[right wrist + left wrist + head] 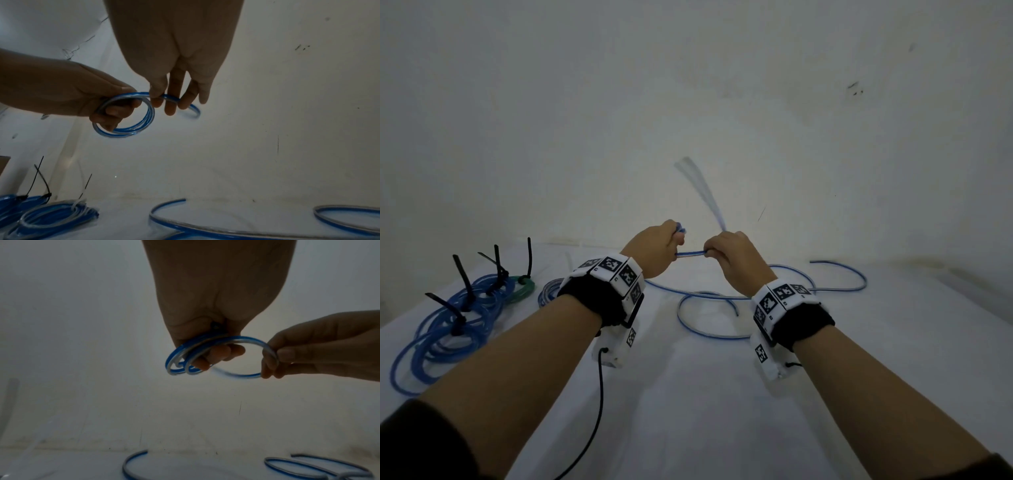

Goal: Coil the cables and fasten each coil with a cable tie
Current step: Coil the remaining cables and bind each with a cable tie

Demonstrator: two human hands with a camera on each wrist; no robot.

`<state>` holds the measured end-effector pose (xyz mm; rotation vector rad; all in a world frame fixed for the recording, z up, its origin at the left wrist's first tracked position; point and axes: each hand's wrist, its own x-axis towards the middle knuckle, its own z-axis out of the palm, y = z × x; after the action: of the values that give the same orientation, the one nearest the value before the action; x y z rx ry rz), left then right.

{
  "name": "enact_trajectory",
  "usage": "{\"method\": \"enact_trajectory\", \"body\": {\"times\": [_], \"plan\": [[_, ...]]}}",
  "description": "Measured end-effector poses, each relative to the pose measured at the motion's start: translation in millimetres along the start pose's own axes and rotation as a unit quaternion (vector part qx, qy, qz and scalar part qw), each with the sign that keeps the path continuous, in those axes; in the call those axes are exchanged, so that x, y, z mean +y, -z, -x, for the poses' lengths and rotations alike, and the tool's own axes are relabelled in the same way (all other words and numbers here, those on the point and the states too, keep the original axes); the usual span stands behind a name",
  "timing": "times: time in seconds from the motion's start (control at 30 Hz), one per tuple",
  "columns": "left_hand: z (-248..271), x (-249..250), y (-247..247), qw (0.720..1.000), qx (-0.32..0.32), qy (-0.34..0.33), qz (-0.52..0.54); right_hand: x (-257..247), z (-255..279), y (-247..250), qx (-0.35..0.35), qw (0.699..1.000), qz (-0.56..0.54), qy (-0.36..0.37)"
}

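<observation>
- Blue-and-clear cable (232,339) was held in the air above the white-covered table (688,394), wound into a few small loops at the left hand (657,250).
- Left hand clenched round the loops, fingers (111,113) threaded through the coil.
- Right hand (732,255) pinched the running length just beside the coil, at 3 o'clock of it, thumb and fingertips (269,363) closed on the strand.
- Free tail (774,294) lay slack on the table at 5 o'clock of the hands, curving in wide bends; its end swung blurred above the right hand.
- Judgement: winding under way, no tie fitted to this coil yet. Each new turn should be laid to match the existing loops and trapped by the left fingers before the right hand slides on, lest the springy cable open out.
- Finished coils (448,325) with black cable ties (462,277) lay at 9 o'clock.
</observation>
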<state>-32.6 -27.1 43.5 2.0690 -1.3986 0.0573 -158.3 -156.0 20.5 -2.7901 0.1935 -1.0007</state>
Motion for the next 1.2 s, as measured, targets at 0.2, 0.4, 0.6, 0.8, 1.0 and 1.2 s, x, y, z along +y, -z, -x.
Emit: {"method": "enact_trajectory", "body": {"times": [0.2,0.4,0.6,0.8,1.0,1.2], "plan": [[3,8,-7,0.982,-0.010,0.002,0.190,-11,-6,3,0.018,0.993,-0.111,0.021],[3,9,-3,0.982,-0.030,0.036,0.184,-14,-6,4,0.044,0.988,-0.149,0.006],[3,6,2,0.959,-0.092,0.073,0.259,-9,-9,8,0.028,0.993,-0.112,0.022],[7,12,15,0.905,-0.128,0.097,0.394,5,-7,3,0.044,0.997,-0.056,-0.025],[5,12,19,0.805,-0.105,0.099,0.576,19,3,-4,0.005,0.974,-0.123,-0.191],[-1,6,20,0.751,-0.045,0.059,0.656,8,15,1,0.009,0.921,-0.338,-0.195]]}}
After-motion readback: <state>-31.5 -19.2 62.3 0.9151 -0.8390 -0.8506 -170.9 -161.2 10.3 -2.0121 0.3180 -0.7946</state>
